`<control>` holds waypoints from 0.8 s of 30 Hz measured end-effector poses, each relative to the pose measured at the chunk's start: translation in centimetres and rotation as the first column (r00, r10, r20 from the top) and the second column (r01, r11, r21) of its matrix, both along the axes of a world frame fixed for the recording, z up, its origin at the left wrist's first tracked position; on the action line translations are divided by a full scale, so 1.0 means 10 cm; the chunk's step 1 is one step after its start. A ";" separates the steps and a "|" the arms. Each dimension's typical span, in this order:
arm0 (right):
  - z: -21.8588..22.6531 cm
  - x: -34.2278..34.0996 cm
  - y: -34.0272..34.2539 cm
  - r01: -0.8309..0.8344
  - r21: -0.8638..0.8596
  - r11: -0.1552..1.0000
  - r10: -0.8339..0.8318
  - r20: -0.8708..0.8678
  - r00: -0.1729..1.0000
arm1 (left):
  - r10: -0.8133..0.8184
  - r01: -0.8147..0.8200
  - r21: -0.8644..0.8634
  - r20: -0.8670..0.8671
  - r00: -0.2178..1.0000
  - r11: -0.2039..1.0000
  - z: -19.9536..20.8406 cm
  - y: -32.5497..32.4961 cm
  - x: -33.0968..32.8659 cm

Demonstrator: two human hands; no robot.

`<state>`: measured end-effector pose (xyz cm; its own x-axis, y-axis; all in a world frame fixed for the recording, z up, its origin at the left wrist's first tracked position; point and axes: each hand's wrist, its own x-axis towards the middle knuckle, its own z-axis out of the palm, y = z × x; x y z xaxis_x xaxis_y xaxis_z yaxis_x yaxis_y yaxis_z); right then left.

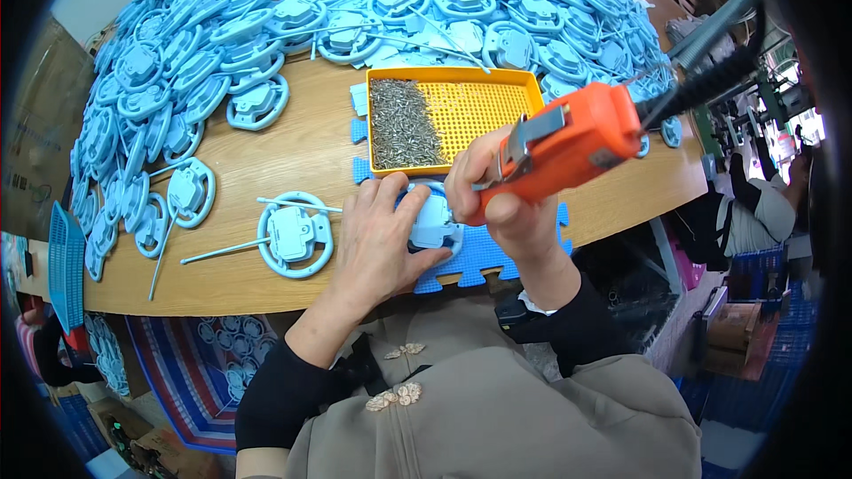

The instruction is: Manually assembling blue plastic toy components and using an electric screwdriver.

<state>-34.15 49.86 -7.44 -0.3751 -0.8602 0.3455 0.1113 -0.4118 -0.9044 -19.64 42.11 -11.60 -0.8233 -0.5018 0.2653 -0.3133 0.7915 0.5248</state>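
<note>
My right hand (515, 217) is wrapped round an orange electric screwdriver (568, 146), which slants down to the left. Its tip is hidden behind my fingers. Under it lies a light-blue plastic wheel-shaped part (433, 223) on a blue foam mat (484, 257). My left hand (373, 239) holds that part from its left side, thumb at the near edge and fingers at the far edge. Just beyond both hands stands a yellow tray (484, 111) with many small metal screws (401, 124) heaped in its left half.
A single wheel-shaped part (291, 235) with a thin rod lies left of my left hand. Similar parts (355, 31) pile high across the far and left sides of the wooden table (222, 275). A dark cable (710, 75) runs up from the screwdriver. A blue basket (67, 266) stands at the left edge.
</note>
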 end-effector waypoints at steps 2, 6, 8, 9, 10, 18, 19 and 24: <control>-0.03 -0.08 -0.03 0.042 -0.008 0.999 -0.042 -0.013 0.999 | -0.015 0.014 0.029 0.032 0.999 0.999 0.05 -0.02 0.04; 0.19 -0.50 0.04 -0.022 -0.136 0.990 0.016 -0.047 0.999 | 0.147 -0.138 -0.088 0.113 0.983 0.987 0.10 -0.04 0.58; 0.27 -0.86 0.13 0.241 -0.212 0.947 -0.275 -0.153 0.949 | 0.199 -0.182 -0.091 0.242 0.950 0.979 0.18 -0.03 1.06; 0.29 -1.08 0.14 0.323 -0.250 0.912 -0.367 -0.150 0.918 | 0.239 -0.212 -0.117 0.325 0.915 0.970 0.27 0.02 1.30; 0.24 -1.28 0.12 0.398 -0.290 0.871 -0.449 -0.137 0.883 | 0.285 -0.266 -0.104 0.400 0.871 0.958 0.34 0.07 1.54; -0.18 -1.96 -0.13 0.541 -0.179 0.822 -0.552 -0.016 0.834 | 0.044 -0.118 0.138 0.446 0.894 0.983 0.38 0.09 0.95; -0.21 -1.96 -0.17 0.529 -0.207 0.823 -0.549 -0.049 0.834 | -0.090 0.062 0.092 0.352 0.932 0.994 0.30 0.11 0.64; -0.41 -2.07 -0.34 0.495 -0.235 0.836 -0.496 0.060 0.866 | -0.329 0.368 -0.070 0.321 0.888 0.927 -0.01 0.28 -0.18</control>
